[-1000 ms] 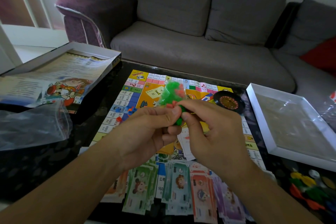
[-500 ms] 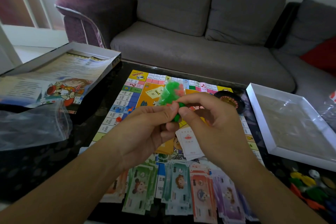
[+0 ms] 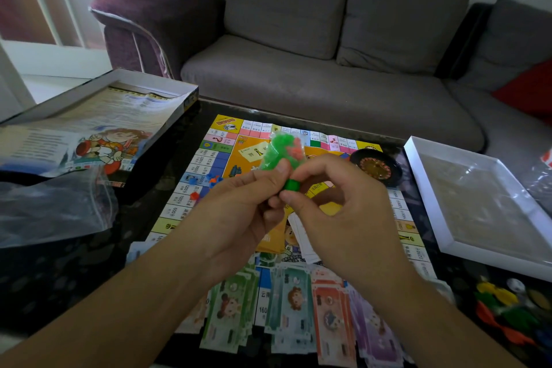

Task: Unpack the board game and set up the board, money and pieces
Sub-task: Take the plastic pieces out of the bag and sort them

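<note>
Closest to the person, the paper money (image 3: 294, 311) is lying in soft, flat stacks of green, blue, orange and purple along the near edge of the board (image 3: 206, 158). Just above the money, both hands are meeting over the middle of the board. The left hand (image 3: 239, 218) is pinching the small plastic bag (image 3: 282, 151) near its bottom, with thumb and fingers pressed together on it. The bag is standing up from that grip, its long way pointing up and away, and it is looking crinkly and full of tiny green and red pieces. The right hand (image 3: 337, 215) is touching the left one and pinching a small, smooth green piece (image 3: 290, 184) right at the bottom of the bag, so I think it is working to open the bag. The right hand is nearer to that end. Farther back, a round black wheel (image 3: 375, 167) is sitting on the board. A grey cloth sofa (image 3: 298, 84) is waiting behind the table.
</note>
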The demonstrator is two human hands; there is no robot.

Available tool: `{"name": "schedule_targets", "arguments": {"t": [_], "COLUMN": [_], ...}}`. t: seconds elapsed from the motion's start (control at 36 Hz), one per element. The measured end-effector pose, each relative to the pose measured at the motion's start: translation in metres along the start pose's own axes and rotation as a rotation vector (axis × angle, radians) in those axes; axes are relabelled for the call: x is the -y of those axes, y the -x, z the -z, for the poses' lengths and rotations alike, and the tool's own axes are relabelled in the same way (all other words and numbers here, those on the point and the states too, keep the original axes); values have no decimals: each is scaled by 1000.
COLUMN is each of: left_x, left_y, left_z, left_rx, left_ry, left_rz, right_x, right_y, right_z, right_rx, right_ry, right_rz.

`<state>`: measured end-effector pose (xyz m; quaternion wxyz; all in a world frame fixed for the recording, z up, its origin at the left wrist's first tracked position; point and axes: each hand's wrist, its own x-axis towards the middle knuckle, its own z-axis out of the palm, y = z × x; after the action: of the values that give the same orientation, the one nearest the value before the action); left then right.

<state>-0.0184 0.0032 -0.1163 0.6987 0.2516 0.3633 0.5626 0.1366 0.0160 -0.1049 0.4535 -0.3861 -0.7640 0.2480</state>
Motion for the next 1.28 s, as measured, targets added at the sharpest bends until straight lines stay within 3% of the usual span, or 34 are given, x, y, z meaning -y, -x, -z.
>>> {"name": "schedule_targets", "arguments": {"t": [0.39, 0.61, 1.11, 1.28], "left_x": [-1, -9, -10, -7], "left_y": [0, 4, 10, 12], "left_z": [-2, 1, 1, -2], "left_rx": [43, 122, 145, 112], "left_ry": [18, -2, -148, -162], "left_rz": [98, 155, 62, 53], "right_x": [-7, -6, -6, -5], "right_y": [-2, -3, -7, -5], "right_z": [3, 5, 10, 11], "right_rx": [-48, -64, -21, 14], "right_ry": [-132, -85, -230, -159], "right_rz": [-61, -55, -161, -173]}}
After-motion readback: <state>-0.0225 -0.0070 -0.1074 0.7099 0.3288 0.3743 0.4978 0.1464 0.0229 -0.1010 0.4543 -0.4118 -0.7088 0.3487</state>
